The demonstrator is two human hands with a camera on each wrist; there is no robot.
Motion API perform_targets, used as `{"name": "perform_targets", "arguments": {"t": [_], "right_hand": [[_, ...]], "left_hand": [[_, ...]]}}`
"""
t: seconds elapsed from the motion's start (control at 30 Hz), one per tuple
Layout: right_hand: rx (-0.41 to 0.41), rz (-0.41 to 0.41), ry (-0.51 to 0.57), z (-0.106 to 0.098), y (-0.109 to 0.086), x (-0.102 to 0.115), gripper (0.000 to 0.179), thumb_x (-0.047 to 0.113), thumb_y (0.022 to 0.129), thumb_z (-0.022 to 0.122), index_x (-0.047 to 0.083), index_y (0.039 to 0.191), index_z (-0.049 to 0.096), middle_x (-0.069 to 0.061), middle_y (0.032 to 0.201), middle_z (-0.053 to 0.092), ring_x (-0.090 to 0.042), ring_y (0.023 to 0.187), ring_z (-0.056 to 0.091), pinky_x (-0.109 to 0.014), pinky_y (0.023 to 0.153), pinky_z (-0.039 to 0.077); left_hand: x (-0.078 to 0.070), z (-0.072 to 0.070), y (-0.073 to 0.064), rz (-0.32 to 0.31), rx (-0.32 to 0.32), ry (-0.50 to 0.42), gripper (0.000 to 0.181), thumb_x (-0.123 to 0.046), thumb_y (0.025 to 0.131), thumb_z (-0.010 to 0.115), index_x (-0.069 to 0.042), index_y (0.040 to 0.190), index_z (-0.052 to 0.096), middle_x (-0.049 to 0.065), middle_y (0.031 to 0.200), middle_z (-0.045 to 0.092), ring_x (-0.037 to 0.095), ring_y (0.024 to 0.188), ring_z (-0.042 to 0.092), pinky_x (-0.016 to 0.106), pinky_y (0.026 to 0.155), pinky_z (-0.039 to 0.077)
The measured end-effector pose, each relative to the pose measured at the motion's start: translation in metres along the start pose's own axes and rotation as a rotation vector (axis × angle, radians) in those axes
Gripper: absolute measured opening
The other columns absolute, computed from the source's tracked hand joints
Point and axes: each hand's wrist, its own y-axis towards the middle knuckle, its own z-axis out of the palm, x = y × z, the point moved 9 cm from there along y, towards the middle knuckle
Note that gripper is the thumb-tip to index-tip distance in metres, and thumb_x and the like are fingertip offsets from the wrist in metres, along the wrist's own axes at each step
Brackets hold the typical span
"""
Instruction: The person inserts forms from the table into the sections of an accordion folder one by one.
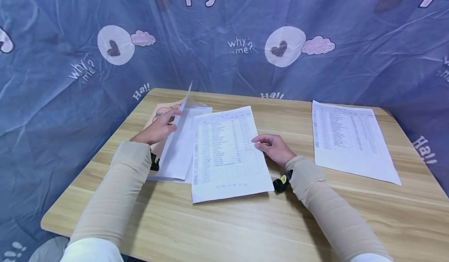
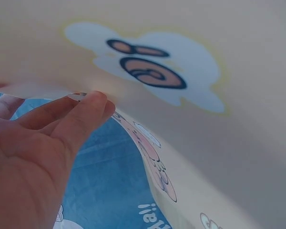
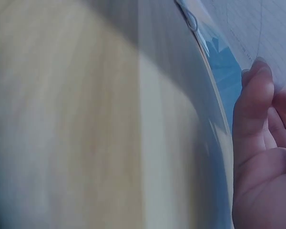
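My right hand pinches the right edge of a printed table sheet, which is raised at a slight tilt over the middle of the table. In the right wrist view, thumb and finger meet at the edge of that paper. My left hand holds up a whitish leaf of a folder, its top corner standing up. Seen from the left wrist, the fingers pinch the edge of a cream cover with cartoon prints. White papers lie inside the folder, partly covered by the raised sheet.
Another printed sheet lies flat at the right of the wooden table. A blue cloth with cartoon prints hangs behind and beside the table. Part of the folder's peach cartoon side shows by the left hand.
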Motion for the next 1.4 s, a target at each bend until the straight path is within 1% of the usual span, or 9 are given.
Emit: {"name": "perform_targets", "arguments": {"t": [0.1,0.2,0.4,0.67,0.77,0.9,1.03,1.3,1.4], "right_hand": [[0.003,0.018,0.008,0.005,0.002,0.001,0.025,0.009,0.094,0.055,0.0,0.116,0.061,-0.019,0.109,0.064,-0.016,0.082,0.065,-0.029,0.07,0.054],[0.007,0.014,-0.005,0.009,0.005,0.003,0.026,0.01,0.094,0.054,-0.001,0.117,0.06,-0.019,0.11,0.063,-0.016,0.083,0.064,-0.028,0.071,0.053],[-0.023,0.016,-0.006,0.009,0.011,0.006,0.025,0.01,0.094,0.055,0.001,0.117,0.061,-0.017,0.115,0.061,-0.016,0.089,0.062,-0.026,0.075,0.051],[-0.038,0.012,0.04,0.013,0.018,0.006,0.026,0.008,0.094,0.055,-0.001,0.117,0.06,-0.018,0.118,0.059,-0.015,0.092,0.06,-0.023,0.077,0.051],[-0.064,0.002,0.033,0.015,0.021,0.007,0.026,0.007,0.093,0.055,-0.002,0.117,0.06,-0.019,0.118,0.06,-0.013,0.092,0.059,-0.021,0.078,0.05],[-0.103,0.004,0.053,0.017,0.026,0.007,0.026,0.005,0.092,0.056,-0.003,0.117,0.061,-0.019,0.117,0.06,-0.012,0.091,0.059,-0.02,0.078,0.049],[-0.107,0.013,0.103,0.021,0.029,0.008,0.027,0.005,0.093,0.054,-0.005,0.118,0.059,-0.02,0.115,0.058,-0.011,0.089,0.06,-0.022,0.077,0.051],[-0.124,0.047,0.159,0.028,0.034,0.008,0.027,0.006,0.094,0.053,-0.002,0.119,0.059,-0.012,0.107,0.058,-0.01,0.085,0.06,-0.022,0.073,0.052],[-0.13,0.05,0.159,0.031,0.037,0.008,0.027,0.007,0.094,0.054,-0.001,0.119,0.059,-0.009,0.104,0.058,-0.01,0.084,0.059,-0.022,0.072,0.051]], "left_hand": [[0.001,-0.001,0.0,-0.002,-0.001,0.003,0.047,-0.003,0.093,0.035,-0.004,0.14,0.032,0.011,0.159,0.002,0.041,0.141,0.016,0.054,0.109,0.026],[0.001,-0.001,0.0,0.0,-0.007,0.005,0.047,-0.002,0.093,0.035,-0.004,0.14,0.032,0.011,0.159,0.002,0.041,0.141,0.017,0.054,0.108,0.027],[-0.002,-0.001,0.006,0.008,-0.006,-0.01,0.047,-0.002,0.093,0.034,-0.004,0.14,0.033,0.009,0.159,0.0,0.039,0.141,0.018,0.053,0.108,0.027],[-0.002,0.0,0.008,-0.007,0.009,-0.029,0.047,-0.003,0.094,0.034,-0.005,0.14,0.032,0.009,0.159,-0.001,0.038,0.142,0.014,0.052,0.111,0.022],[-0.001,0.0,0.006,-0.01,0.012,-0.036,0.047,-0.003,0.094,0.034,-0.004,0.141,0.031,0.009,0.159,-0.001,0.038,0.142,0.014,0.052,0.111,0.023],[0.0,-0.002,0.004,-0.007,0.007,-0.035,0.048,-0.003,0.094,0.034,-0.004,0.142,0.031,0.008,0.159,0.0,0.039,0.142,0.015,0.052,0.11,0.024],[0.001,-0.002,0.004,-0.012,0.0,-0.04,0.048,-0.002,0.093,0.035,-0.004,0.142,0.031,0.005,0.159,0.0,0.038,0.142,0.017,0.052,0.109,0.027],[0.001,-0.003,0.004,0.015,-0.022,-0.025,0.045,0.001,0.092,0.036,-0.002,0.137,0.035,0.008,0.159,0.004,0.037,0.141,0.019,0.051,0.108,0.028],[0.001,-0.004,0.003,0.018,-0.03,-0.025,0.044,0.001,0.091,0.036,-0.002,0.136,0.037,0.008,0.159,0.004,0.036,0.141,0.02,0.05,0.107,0.029]]}}
